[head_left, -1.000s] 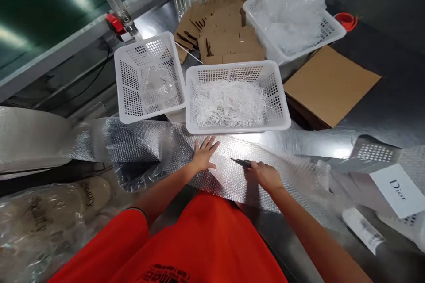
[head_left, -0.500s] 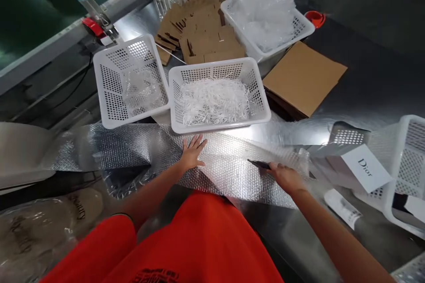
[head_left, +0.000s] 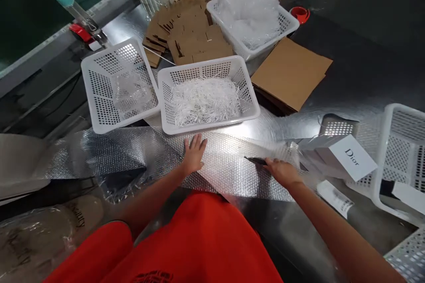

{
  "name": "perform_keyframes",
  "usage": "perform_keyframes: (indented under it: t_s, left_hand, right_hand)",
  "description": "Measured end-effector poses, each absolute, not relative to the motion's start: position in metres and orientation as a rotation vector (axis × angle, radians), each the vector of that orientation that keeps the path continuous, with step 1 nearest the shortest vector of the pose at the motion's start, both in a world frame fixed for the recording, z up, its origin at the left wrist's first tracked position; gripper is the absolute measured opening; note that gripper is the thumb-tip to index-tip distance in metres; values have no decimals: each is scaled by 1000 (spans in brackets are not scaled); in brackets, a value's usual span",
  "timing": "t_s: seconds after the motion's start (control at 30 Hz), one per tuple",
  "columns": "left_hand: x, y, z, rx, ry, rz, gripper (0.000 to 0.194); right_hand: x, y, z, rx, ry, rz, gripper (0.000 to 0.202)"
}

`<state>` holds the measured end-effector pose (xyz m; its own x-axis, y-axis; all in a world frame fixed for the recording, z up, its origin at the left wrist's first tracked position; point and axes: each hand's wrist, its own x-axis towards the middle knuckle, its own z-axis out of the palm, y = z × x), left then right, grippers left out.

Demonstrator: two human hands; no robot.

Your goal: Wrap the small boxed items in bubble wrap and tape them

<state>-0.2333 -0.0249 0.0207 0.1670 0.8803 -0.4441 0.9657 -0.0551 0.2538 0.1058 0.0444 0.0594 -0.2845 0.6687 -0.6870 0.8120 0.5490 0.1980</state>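
Head view: my left hand [head_left: 193, 155] splayed on bubble wrap [head_left: 226, 172], my right hand [head_left: 282, 172] grips a black pointed tool [head_left: 255, 160] (cutter, perhaps); loose folds could snag its tip.

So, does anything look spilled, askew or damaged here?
No spill shows: the shredded paper sits inside its white basket, though the neighbouring basket stands angled to it. The bubble wrap looks uneven: crumpled left of the left hand, flatter to its right.

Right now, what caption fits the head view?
Left hand spread on clear bubble wrap; right hand holds slim black tool over it.
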Motion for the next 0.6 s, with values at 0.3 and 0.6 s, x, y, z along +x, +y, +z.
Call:
perform_keyframes:
  t_s: [0.3, 0.6]
  left_hand:
    - [-124, -15, -8, 1892, 1636, -204, 111]
    - [-162, -30, -20, 1908, 1646, -233, 110]
  right_hand:
    - [105, 49, 61, 1199, 2022, -290, 33]
    - [93, 39, 67, 1218, 2023, -276, 36]
